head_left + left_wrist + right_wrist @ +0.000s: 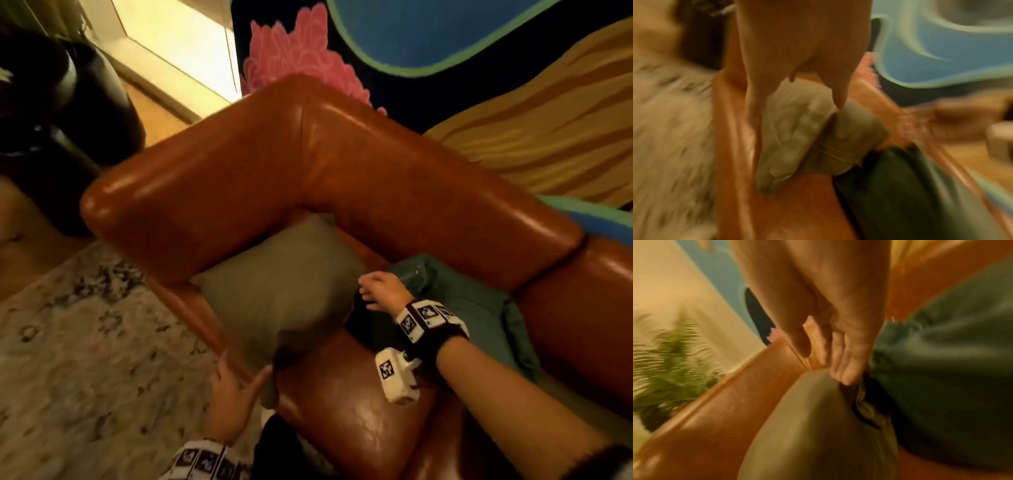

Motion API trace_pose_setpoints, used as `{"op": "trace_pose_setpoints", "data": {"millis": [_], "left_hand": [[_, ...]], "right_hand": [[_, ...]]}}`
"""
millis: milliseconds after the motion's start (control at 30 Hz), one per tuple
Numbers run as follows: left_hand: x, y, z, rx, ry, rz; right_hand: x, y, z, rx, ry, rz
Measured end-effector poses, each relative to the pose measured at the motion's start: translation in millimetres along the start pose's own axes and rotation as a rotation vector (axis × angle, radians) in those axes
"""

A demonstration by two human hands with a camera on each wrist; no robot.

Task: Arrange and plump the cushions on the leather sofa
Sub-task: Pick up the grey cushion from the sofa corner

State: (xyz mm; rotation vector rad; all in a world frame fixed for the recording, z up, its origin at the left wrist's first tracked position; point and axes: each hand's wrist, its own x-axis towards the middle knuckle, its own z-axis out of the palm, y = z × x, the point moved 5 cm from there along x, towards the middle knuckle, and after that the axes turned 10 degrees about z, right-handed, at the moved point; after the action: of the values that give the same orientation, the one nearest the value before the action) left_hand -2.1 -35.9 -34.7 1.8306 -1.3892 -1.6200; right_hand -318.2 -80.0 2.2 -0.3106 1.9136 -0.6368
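An olive-grey cushion (284, 284) stands in the corner of the brown leather sofa (308, 161), leaning against the armrest. A teal cushion (466, 301) lies to its right against the backrest. My left hand (236, 383) is at the olive cushion's near lower corner, fingers straight and spread beside it. The left wrist view shows the fingers (795, 68) extended just above the olive cushion (797, 133). My right hand (380, 289) sits at the olive cushion's right edge, between the two cushions. Its straight fingers (844, 368) touch the gap between the olive cushion (818, 426) and the teal cushion (951, 369).
A patterned pale rug (85, 359) covers the floor left of the sofa. A dark round pot (61, 137) with a plant (674, 363) stands beyond the armrest. A colourful mural wall (445, 51) rises behind the backrest.
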Motion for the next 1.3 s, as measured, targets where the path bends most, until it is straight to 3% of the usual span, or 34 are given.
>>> {"op": "trace_pose_setpoints", "data": {"millis": [33,100,200,300,433,567,667,733,800,900,1000,1133,1300], "left_hand": [[14.6,-9.9,3.2,-0.112,-0.012,-0.089],[27.5,-27.0,18.5,-0.328,-0.183,-0.317],[44.5,-37.6,27.1,-0.388,-0.334,-0.388],[66.9,-31.5,25.8,-0.398,-0.316,-0.293],[102.5,0.3,-4.0,-0.268,-0.066,-0.063],[133.0,67.0,-59.5,-0.632,0.148,0.112],[149.3,114.3,-81.9,-0.722,0.040,0.345],[153.8,127.5,-75.1,-0.542,-0.108,0.446],[158.3,119.1,-59.5,-0.268,-0.214,0.487],[163.8,98.1,-38.0,0.018,-0.240,0.551],[165.3,95.4,-28.8,0.003,-0.108,0.611],[161.3,110.4,-46.7,-0.081,0.166,0.666],[169.5,125.5,-98.1,-0.320,0.397,0.634]], "right_hand": [[12.7,7.3,13.3,0.009,0.013,0.102],[35.2,27.1,31.4,0.072,0.017,0.283],[60.4,44.3,51.6,0.301,0.006,0.295],[68.3,33.0,51.5,0.424,0.076,0.207],[64.1,-25.0,53.9,0.374,0.045,0.088],[61.0,-122.2,62.6,0.311,-0.042,-0.181],[82.8,-160.3,58.5,0.242,0.090,-0.279],[127.6,-146.6,50.9,0.169,0.168,-0.192],[178.0,-118.6,48.0,0.256,0.137,-0.070],[176.7,-111.0,59.2,0.259,0.175,0.008],[177.6,-109.8,57.3,0.190,0.247,-0.037],[168.2,-127.0,43.0,0.006,0.450,-0.249],[150.1,-173.3,36.7,0.054,0.430,-0.441]]}}
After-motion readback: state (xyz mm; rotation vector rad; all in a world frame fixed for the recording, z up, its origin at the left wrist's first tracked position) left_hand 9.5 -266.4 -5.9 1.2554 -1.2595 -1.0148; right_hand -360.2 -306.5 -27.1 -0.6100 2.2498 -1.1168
